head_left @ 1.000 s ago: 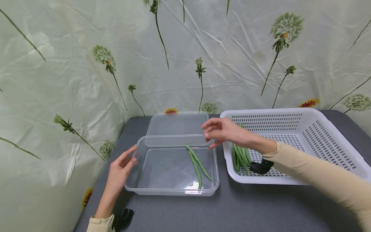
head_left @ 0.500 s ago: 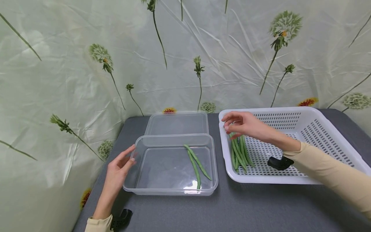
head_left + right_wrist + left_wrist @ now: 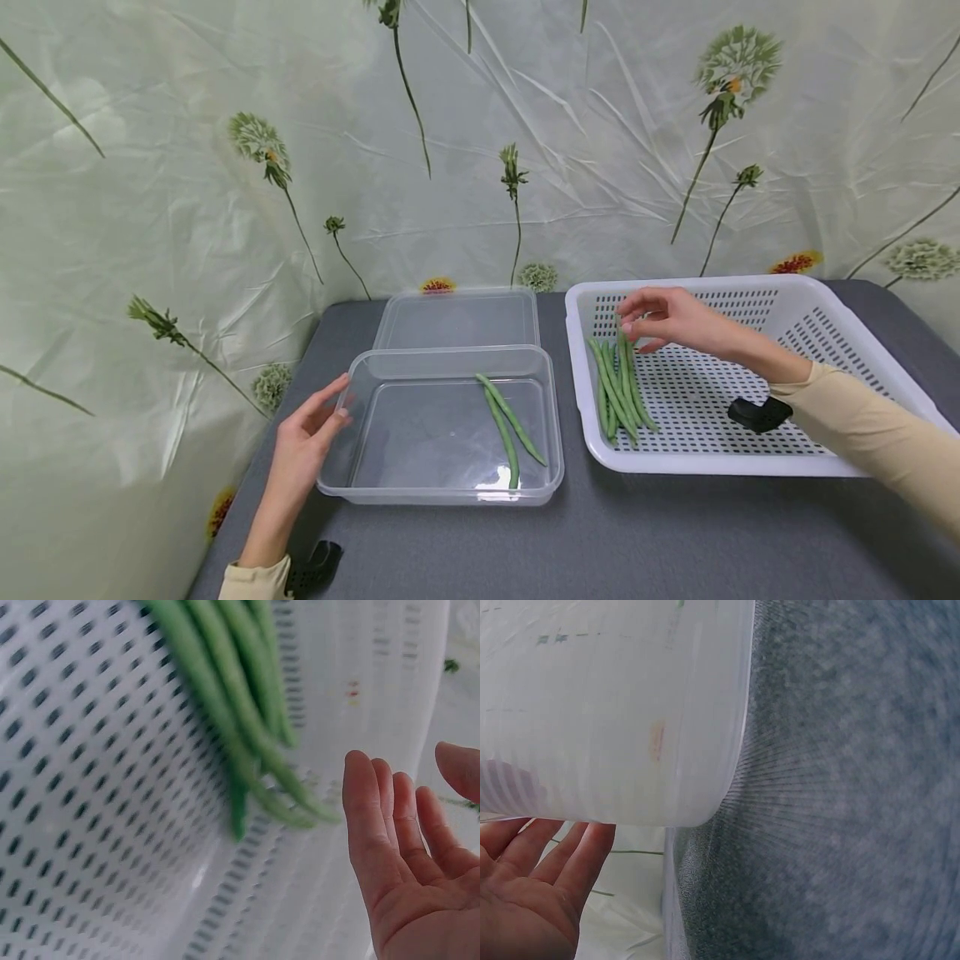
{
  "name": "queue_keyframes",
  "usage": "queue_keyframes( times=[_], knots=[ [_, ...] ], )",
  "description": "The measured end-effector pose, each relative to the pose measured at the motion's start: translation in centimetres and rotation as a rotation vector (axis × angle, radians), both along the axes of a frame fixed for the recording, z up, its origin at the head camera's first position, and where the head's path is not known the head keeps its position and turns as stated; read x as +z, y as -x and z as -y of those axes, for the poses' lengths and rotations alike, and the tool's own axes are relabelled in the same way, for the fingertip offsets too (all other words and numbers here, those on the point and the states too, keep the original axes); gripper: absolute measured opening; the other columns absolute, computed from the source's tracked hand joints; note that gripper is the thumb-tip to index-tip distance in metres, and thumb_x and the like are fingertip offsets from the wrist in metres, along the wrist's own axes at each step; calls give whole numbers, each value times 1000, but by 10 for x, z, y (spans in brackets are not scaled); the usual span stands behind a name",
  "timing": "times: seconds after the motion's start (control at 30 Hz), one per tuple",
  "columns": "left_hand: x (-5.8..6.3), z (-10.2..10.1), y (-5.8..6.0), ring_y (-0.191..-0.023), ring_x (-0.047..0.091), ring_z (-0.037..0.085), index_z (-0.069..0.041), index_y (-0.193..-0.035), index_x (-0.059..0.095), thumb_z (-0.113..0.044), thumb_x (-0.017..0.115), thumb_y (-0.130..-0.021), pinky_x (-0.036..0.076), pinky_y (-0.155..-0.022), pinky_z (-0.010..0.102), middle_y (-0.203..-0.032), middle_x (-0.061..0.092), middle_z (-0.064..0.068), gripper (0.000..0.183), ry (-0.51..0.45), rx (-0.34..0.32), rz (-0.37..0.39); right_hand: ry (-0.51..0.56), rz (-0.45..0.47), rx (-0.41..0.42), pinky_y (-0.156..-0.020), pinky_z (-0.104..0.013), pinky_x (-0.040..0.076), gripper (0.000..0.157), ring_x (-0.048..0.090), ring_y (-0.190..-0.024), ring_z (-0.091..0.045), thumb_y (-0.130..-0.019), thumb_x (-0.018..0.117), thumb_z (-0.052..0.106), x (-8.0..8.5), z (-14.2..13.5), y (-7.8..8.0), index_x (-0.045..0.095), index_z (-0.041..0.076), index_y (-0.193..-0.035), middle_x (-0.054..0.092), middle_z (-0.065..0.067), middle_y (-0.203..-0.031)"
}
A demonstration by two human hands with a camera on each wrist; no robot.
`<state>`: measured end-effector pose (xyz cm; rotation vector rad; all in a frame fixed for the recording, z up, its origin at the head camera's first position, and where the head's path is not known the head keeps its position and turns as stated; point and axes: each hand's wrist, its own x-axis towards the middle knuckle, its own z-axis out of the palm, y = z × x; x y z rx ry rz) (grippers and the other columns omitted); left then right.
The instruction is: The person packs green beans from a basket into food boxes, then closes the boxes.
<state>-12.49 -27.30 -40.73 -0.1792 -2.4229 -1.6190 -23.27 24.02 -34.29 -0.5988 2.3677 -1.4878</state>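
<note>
My left hand (image 3: pixel 302 442) touches the left side of a clear plastic container (image 3: pixel 442 497), its fingers fairly straight. The left wrist view shows these fingers (image 3: pixel 585 862) against the container wall; a blurred reddish shape shows through the plastic. Two green beans (image 3: pixel 504 437) lie in the container's right part. Over the white perforated basket (image 3: pixel 720 462) is my right hand (image 3: pixel 678 321), above the far ends of a bunch of green beans (image 3: pixel 618 392) along the basket's left side. In the right wrist view its thumb and fingers (image 3: pixel 364 802) are apart, holding nothing, beside the bean tips.
A clear plastic lid (image 3: pixel 457 321) lies flat behind the container. Grey cloth covers the table (image 3: pixel 637 533). Behind it hangs a pale curtain (image 3: pixel 600 125) printed with dandelions. Each wrist carries a small black camera (image 3: pixel 759 414).
My right hand has moved from over the container's right edge rightward to above the beans in the basket. My left hand stays at the container, and the two beans inside lie unchanged.
</note>
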Motion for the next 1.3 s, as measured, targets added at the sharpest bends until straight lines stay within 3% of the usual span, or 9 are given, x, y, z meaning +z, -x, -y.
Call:
queue_keyframes(
  times=[0.4,0.7,1.07,1.3],
  knots=[
    [1,0,-1,-118,59,8,-5,-143,51,-6,54,-101,51,-86,19,-147,47,12,41,-24,-7,10,-93,184,51,-82,-48,56,45,63,-104,-33,-96,65,13,-14,-17,11,49,-9,-131,59,-27,-120],
    [1,0,0,-118,59,7,-5,-142,52,-6,54,-102,51,-86,19,-148,47,12,41,-19,-6,8,-39,311,38,-87,-50,54,46,62,-106,-33,-97,61,8,-28,-27,17,44,-12,-135,58,-27,-121],
    [1,0,0,-117,59,7,-4,-142,52,-4,54,-101,51,-86,19,-147,48,13,41,-22,-10,-8,34,402,20,-88,-46,54,52,64,-106,-33,-98,56,2,-38,-26,17,31,-17,-140,60,-24,-119],
    [0,-1,-1,-118,58,7,-5,-142,52,-6,54,-101,51,-86,18,-148,47,12,41,-24,-10,16,95,541,30,-89,-46,54,56,65,-102,-30,-98,53,0,-40,-25,14,23,-14,-142,61,-19,-114]
  ],
)
